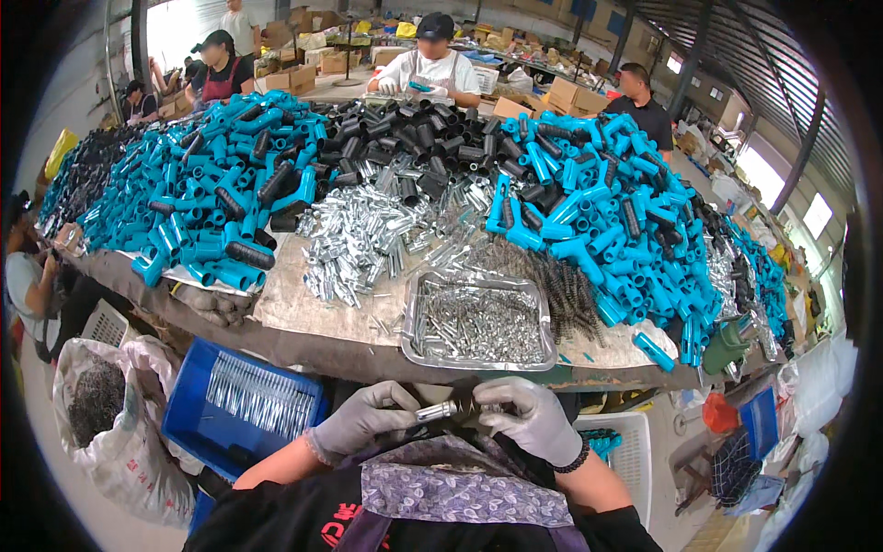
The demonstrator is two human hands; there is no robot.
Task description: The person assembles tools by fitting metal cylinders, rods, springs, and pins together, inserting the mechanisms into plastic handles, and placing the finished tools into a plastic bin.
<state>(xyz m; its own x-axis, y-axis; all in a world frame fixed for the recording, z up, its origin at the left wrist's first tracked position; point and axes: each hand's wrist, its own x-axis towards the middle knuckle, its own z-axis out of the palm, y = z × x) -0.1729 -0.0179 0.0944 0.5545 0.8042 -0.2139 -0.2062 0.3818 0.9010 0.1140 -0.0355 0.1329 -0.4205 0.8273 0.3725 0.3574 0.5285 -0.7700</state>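
Observation:
My left hand (pixel 361 419) and my right hand (pixel 531 419), both in pale grey gloves, meet just below the table edge. Between them they hold a small silver metal tube (pixel 436 410) joined to a dark coiled spring (pixel 471 406); the left fingers pinch the tube and the right fingers grip the spring end. Directly above the hands, a metal tray (pixel 411 313) full of small silver pins sits on the table. A heap of black springs (pixel 561 285) lies to the tray's right, and a pile of silver tubes (pixel 359 235) to its upper left.
Big heaps of blue plastic fittings (pixel 212 184) (pixel 625 221) and black sleeves (pixel 432 138) cover the table. A blue crate (pixel 189 405) of silver parts and a white sack (pixel 110 432) stand at lower left, a white basket (pixel 635 451) at lower right. Other people work across the table and at the left.

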